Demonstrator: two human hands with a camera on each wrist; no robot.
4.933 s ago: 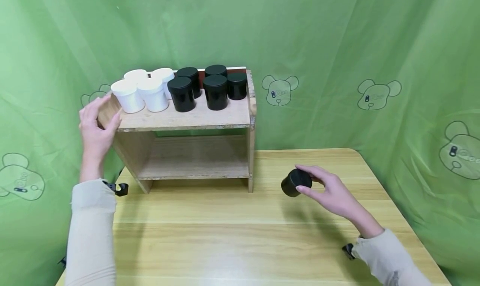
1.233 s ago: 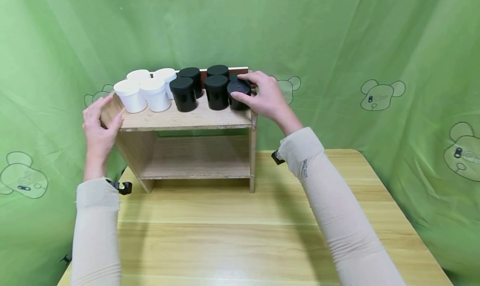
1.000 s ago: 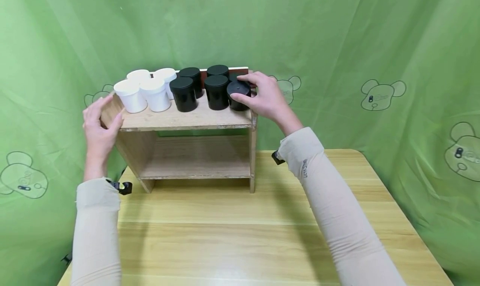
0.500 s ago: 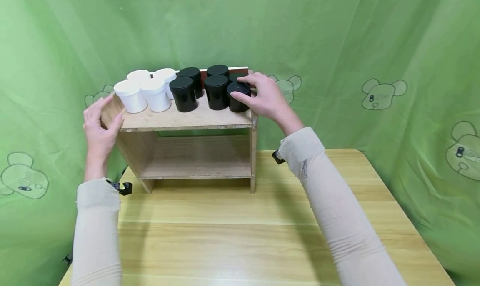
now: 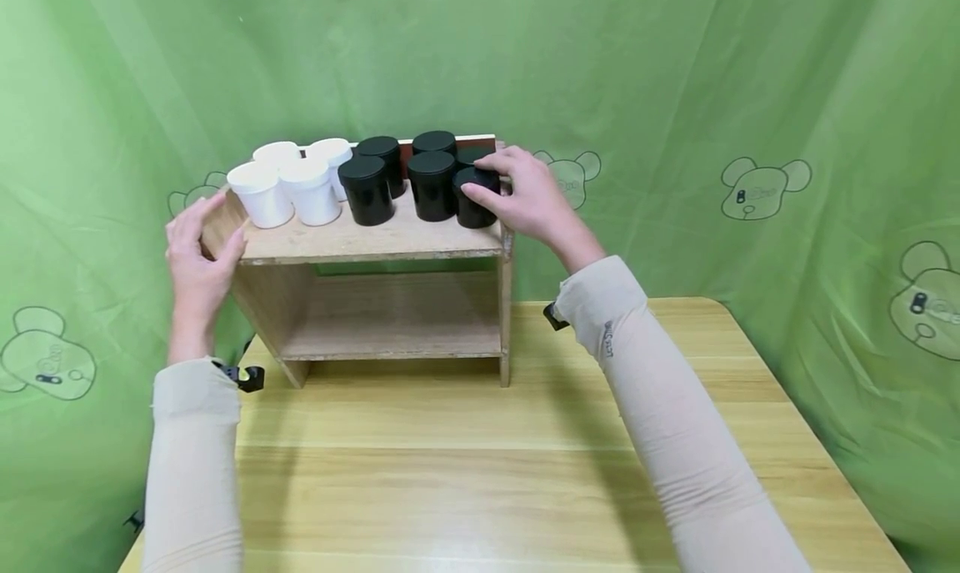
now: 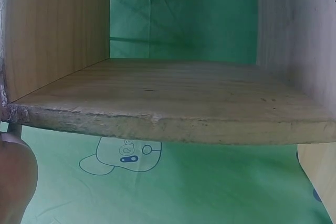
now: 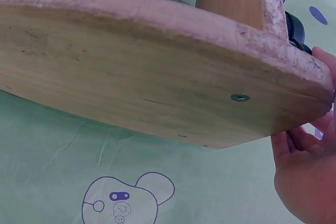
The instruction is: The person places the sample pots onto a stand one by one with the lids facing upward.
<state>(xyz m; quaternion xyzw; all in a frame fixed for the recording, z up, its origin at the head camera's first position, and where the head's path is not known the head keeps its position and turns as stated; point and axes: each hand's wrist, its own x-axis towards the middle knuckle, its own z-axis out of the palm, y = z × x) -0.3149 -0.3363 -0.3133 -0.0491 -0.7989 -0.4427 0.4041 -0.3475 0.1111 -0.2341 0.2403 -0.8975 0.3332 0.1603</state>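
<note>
In the head view, my right hand (image 5: 534, 199) holds a lidded black jar (image 5: 476, 213) between thumb and fingers. That jar is at the front right corner of a small wooden shelf's (image 5: 375, 243) top board. Close on its left stands another black jar (image 5: 432, 193); more black jars are behind. My left hand (image 5: 198, 252) grips the shelf's left side panel, thumb at the front edge, beside the white jars (image 5: 258, 198). The left wrist view shows the shelf's lower board (image 6: 173, 98). The right wrist view shows its right side panel (image 7: 131, 72), which hides most of the jars.
The shelf stands at the back left of a wooden table (image 5: 420, 490). Its lower compartment shows a bare board (image 5: 405, 310). A green curtain (image 5: 637, 81) with bear drawings hangs behind and along both sides.
Since the earliest frame, my right hand has carried the black jar from above the table's right side to the shelf top's right end. Lately it shifts slightly frontward. My left hand keeps its grip.
</note>
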